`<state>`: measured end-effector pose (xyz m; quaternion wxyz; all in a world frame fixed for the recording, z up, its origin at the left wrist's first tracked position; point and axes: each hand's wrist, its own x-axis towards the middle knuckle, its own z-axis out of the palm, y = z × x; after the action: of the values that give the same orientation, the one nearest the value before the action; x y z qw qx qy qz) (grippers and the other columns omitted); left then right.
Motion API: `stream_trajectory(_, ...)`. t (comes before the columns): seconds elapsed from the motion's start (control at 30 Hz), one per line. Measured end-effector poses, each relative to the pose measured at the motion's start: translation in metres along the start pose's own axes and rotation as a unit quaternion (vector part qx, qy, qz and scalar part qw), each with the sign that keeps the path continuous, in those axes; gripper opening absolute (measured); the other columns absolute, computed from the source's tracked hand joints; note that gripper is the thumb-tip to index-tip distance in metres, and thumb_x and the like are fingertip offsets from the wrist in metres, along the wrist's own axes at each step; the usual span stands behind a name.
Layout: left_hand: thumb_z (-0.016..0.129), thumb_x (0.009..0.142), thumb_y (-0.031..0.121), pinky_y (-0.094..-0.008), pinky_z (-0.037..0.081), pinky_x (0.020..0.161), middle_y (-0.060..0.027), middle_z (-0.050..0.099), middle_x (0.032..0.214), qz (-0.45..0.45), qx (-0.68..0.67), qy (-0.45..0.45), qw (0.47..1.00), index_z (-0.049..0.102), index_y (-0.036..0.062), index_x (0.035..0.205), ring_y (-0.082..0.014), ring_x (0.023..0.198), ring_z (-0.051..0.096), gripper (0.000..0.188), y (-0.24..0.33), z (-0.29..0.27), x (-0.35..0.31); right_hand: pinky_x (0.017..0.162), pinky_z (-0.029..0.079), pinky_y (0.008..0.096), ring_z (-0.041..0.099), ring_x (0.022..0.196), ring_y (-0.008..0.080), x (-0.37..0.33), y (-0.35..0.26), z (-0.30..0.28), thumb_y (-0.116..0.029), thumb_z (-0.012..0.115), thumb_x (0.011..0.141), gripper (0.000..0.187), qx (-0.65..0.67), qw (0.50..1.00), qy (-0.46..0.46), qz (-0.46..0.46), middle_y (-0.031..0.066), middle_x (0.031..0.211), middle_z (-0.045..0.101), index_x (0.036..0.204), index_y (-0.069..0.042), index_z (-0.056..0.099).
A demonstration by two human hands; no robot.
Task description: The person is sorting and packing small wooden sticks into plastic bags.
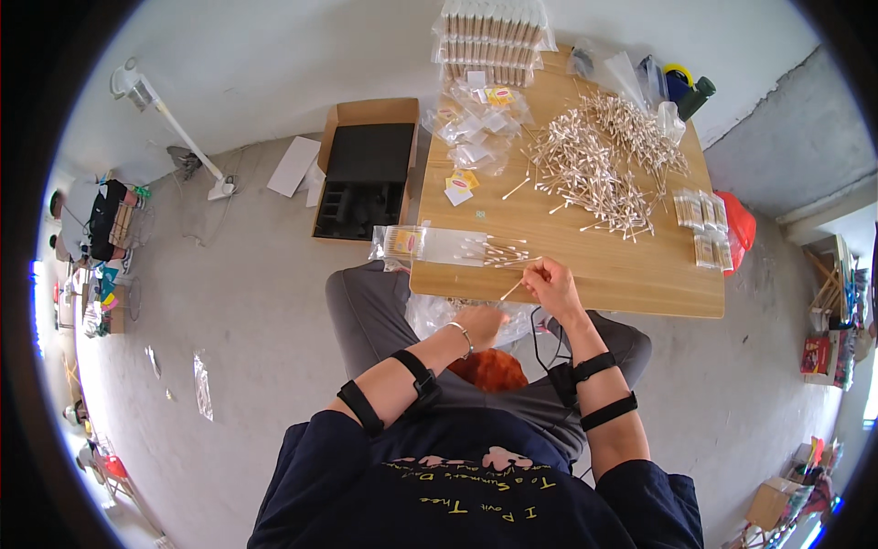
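Near the table's front edge, my right hand [553, 285] is closed in a pinch on a cotton swab [511, 290], which points down to the left. Just beyond it, a small loose group of cotton swabs [505, 252] lies on the tabletop beside a white strip [455, 245]. My left hand [482, 326] is closed below the table edge, over a clear plastic bag [430, 314] at my lap; what its fingers hold, if anything, is hidden. A filled clear packet [401, 242] with a yellow label sits at the table's front left corner.
A large heap of cotton swabs [594, 165] covers the wooden table's [658, 288] far middle. Stacked swab packs [494, 41] and empty clear bags [476, 128] are at the back left. More packs [702, 227] sit at right. An open cardboard box [370, 110] stands left of the table.
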<state>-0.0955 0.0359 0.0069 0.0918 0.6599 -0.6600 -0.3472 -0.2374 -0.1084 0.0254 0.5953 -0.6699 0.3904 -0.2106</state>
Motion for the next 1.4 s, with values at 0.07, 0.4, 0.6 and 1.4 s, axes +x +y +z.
stream_trajectory(0.07, 0.059, 0.088, 0.019, -0.0468, 0.052, 0.081, -0.0167, 0.072, 0.089, -0.007, 0.04, -0.071, 0.997, 0.073, 0.0115, 0.101, -0.0369, 0.089, 0.068, 0.021, -0.007, -0.003, 0.0, 0.065, 0.05, 0.0281, 0.062, 0.07, 0.0124, 0.0, 0.001, 0.0, -0.01, 0.066, 0.087, 0.01, -0.068, 0.996, -0.027, -0.054, 0.0048, 0.076, 0.067, 0.081, -0.002, 0.065)
stream_trajectory(0.4, 0.064, 0.088, 0.02, -0.0402, 0.054, 0.07, -0.0163, 0.071, 0.082, -0.044, -0.126, 0.134, 0.982, 0.071, 0.0053, 0.089, -0.0318, 0.079, 0.069, 0.016, -0.026, -0.046, -0.019, 0.084, 0.049, 0.0406, 0.057, 0.1, 0.0265, -0.004, 0.0, 0.014, -0.019, 0.078, 0.073, 0.013, -0.324, 0.932, -0.032, -0.16, 0.0022, 0.094, 0.059, 0.081, -0.012, 0.07)
stream_trajectory(0.6, 0.071, 0.078, 0.006, -0.0403, 0.047, 0.094, -0.0159, 0.063, 0.119, -0.044, -0.079, 0.377, 0.922, 0.059, 0.0056, 0.122, -0.0331, 0.115, 0.058, 0.046, -0.034, -0.066, -0.002, 0.088, 0.046, 0.0432, 0.055, 0.102, 0.0289, 0.018, -0.004, 0.036, -0.018, 0.079, 0.073, 0.017, -0.356, 0.91, 0.051, -0.205, 0.0029, 0.097, 0.058, 0.085, -0.012, 0.07)
stream_trajectory(1.4, 0.069, 0.075, -0.002, -0.0454, 0.031, 0.117, -0.0235, 0.041, 0.147, 0.04, -0.113, 0.406, 0.906, 0.04, -0.001, 0.144, -0.0419, 0.14, 0.035, 0.075, -0.043, -0.036, 0.036, 0.12, 0.021, 0.0496, 0.022, 0.145, 0.0464, 0.005, 0.004, 0.068, 0.006, 0.048, 0.084, 0.07, -0.246, 0.927, 0.179, -0.219, 0.0303, 0.155, 0.021, 0.149, 0.006, 0.023)
